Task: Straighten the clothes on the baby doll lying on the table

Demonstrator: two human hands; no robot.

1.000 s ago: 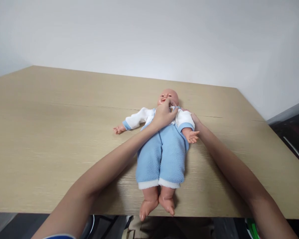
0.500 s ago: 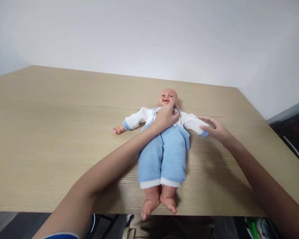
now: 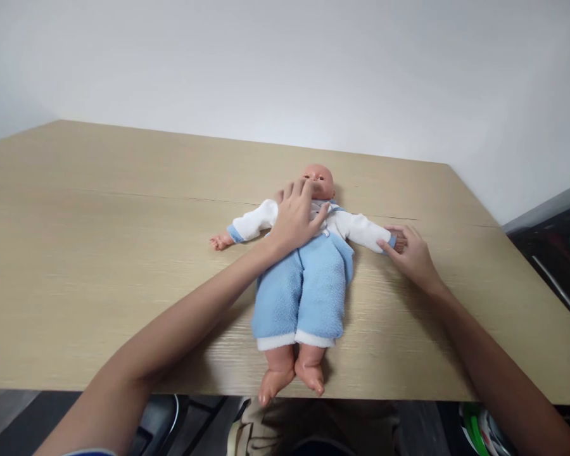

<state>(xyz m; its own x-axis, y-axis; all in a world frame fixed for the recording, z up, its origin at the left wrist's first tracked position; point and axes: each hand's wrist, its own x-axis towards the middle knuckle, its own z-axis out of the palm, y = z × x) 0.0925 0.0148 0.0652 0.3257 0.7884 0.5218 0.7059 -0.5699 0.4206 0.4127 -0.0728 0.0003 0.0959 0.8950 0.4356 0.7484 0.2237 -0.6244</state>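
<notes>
Leftmost, bare tabletop (image 3: 123, 272) stretches out, light and wood-grained, with a thin seam running across it and a pale wall (image 3: 285, 69) rising behind. Below its near edge, by my left elbow, sits a dark object with a shiny rim (image 3: 154, 418); I cannot tell what it is. A bit of blue sleeve (image 3: 90, 452) shows at the bottom of my left arm.

Next comes one small hand (image 3: 221, 242) of the doll, resting on the table at the end of a white sleeve (image 3: 254, 223) with a blue cuff. My left hand (image 3: 294, 218) lies over the doll's upper chest, fingers spread and gripping nothing, partly hiding the lower part of its head (image 3: 322, 176). I cannot tell how firmly my palm presses.

The doll (image 3: 308, 278) lies face up in the middle of the table, head away from me, its blue white-hemmed trousers (image 3: 325, 304) towards me and its bare feet (image 3: 276, 380) at the near edge. Its other sleeve (image 3: 361, 231) reaches out sideways to my right hand (image 3: 411, 253), where my thumb and fingers are closed around the cuff and the small hand there.

Farther right, something green (image 3: 477, 434) shows below the table, and dark furniture (image 3: 551, 266) stands beyond the table's side.
</notes>
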